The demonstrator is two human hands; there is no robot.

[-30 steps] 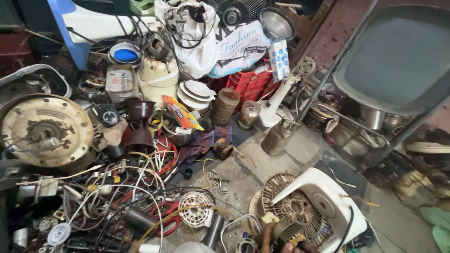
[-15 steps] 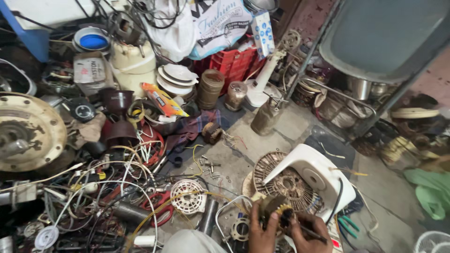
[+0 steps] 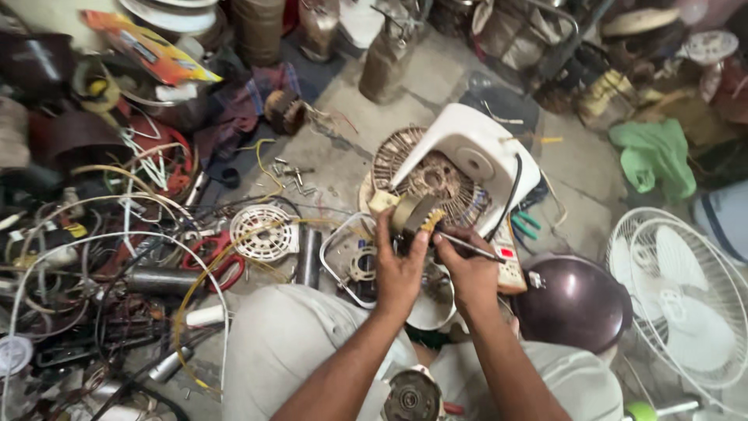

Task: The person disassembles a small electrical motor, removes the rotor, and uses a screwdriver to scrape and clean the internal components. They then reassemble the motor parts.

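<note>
While the person sits on the concrete floor (image 3: 436, 86), the left hand (image 3: 400, 269) is closed around a small motor winding (image 3: 415, 214), holding it up just in front of the white fan housing (image 3: 475, 152). The right hand (image 3: 466, 269) grips a thin metal tool (image 3: 475, 249), its tip touching the winding. Left of the housing lie a round white grille (image 3: 263, 231) and a tangle of wires (image 3: 117, 234). Right of it sit a dark brown dome cover (image 3: 573, 300) and, farther out, a white fan guard (image 3: 682, 292).
</note>
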